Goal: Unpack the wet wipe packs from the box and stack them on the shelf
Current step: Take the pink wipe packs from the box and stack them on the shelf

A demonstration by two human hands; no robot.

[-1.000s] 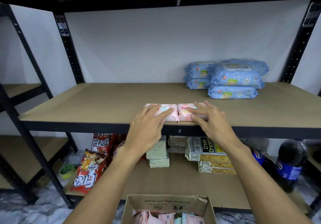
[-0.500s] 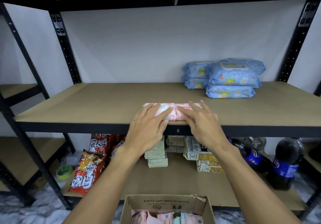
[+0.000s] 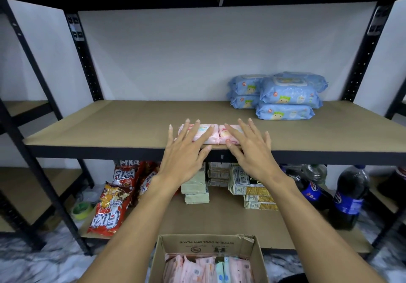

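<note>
Two pink wet wipe packs lie side by side at the front edge of the brown shelf board (image 3: 109,124): the left pack (image 3: 205,134) and the right pack (image 3: 226,136). My left hand (image 3: 186,148) hovers over the left pack with fingers spread and straight. My right hand (image 3: 250,148) is spread over the right pack. Whether the fingers touch the packs is unclear. The open cardboard box (image 3: 197,245) stands on the floor below, holding several pink packs (image 3: 197,269) on edge.
A stack of blue wet wipe packs (image 3: 285,98) sits at the back right of the same shelf. The lower shelf carries red snack bags (image 3: 112,208), cracker packs (image 3: 252,186) and dark soda bottles (image 3: 349,197). Black uprights frame both sides.
Both hands have straightened and spread their fingers and drawn back slightly from the two pink packs, which stay at the shelf's front edge.
</note>
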